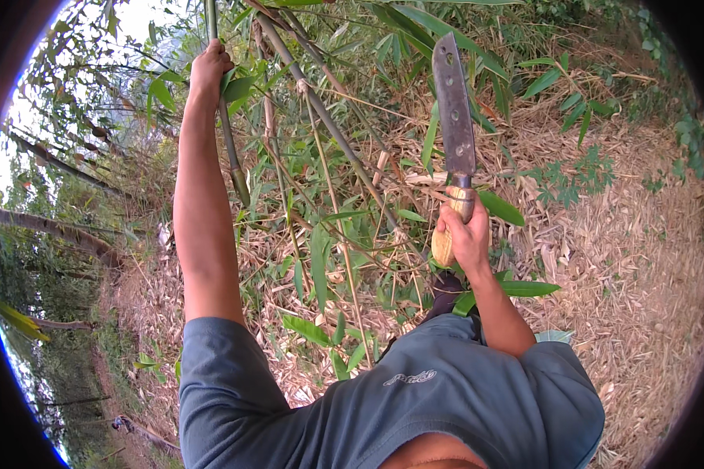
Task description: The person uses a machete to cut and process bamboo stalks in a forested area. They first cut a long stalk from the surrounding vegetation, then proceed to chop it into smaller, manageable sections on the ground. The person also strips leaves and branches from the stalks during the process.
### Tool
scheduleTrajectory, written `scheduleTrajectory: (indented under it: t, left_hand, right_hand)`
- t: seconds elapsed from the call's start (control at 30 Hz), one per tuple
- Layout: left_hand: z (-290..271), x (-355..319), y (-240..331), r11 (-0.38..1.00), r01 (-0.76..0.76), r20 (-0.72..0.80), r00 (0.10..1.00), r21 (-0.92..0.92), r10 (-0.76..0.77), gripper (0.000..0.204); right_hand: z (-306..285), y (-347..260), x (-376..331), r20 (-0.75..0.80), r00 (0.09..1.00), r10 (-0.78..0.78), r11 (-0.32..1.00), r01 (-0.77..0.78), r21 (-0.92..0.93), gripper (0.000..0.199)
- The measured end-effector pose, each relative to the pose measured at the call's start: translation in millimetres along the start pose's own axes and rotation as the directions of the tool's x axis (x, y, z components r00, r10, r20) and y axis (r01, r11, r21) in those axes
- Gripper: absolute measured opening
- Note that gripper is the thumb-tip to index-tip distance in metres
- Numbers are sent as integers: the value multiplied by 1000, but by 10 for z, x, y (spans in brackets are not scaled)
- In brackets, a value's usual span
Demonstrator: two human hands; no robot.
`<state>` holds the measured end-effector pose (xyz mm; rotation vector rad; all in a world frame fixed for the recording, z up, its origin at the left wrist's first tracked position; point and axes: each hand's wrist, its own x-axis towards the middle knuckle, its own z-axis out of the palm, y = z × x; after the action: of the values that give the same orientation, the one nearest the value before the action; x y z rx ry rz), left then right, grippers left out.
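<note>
My left hand is stretched far up at the upper left, its fingers wrapped round a green bamboo stalk. The stalk runs past the top edge of the picture, and its lower end hangs below my hand beside the forearm. In my right hand, in front of my body, is a machete gripped by its pale wooden handle. Its broad dark blade has several holes and points up, apart from the stalk. Green bamboo leaves hang behind the blade tip.
Thin bamboo stems with side shoots slant across the middle, between my two arms. Dry fallen leaves cover the ground at the right. A thick brown trunk leans in at the far left, with leafy growth around it.
</note>
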<state>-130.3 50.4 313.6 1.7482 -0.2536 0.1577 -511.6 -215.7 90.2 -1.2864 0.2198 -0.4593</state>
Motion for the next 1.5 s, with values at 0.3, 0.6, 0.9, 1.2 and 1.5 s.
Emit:
scheduleTrajectory:
  t: [0.3,0.6,0.9,1.2,1.5]
  left_hand:
    - [217,-83,89,968,-91,-15,995,236,97,32]
    - [-245,397,-171,999,-50,205,977,-6,50,5]
    - [186,-147,269,989,-24,82,997,146,12,12]
    - [34,133,175,999,38,137,990,2,-38,20]
    - [-438,1040,-182,1000,7,264,965,16,-12,9]
  right_hand:
    - [-160,-18,8,-101,994,35,998,-29,54,23]
    - [-875,415,-380,-379,908,180,983,-174,49,24]
    - [-1021,614,-728,-472,842,262,954,-299,-3,31]
    - [-893,667,-811,-405,855,325,934,-357,-4,28]
    - [-837,656,-886,-311,890,334,918,-381,-107,32]
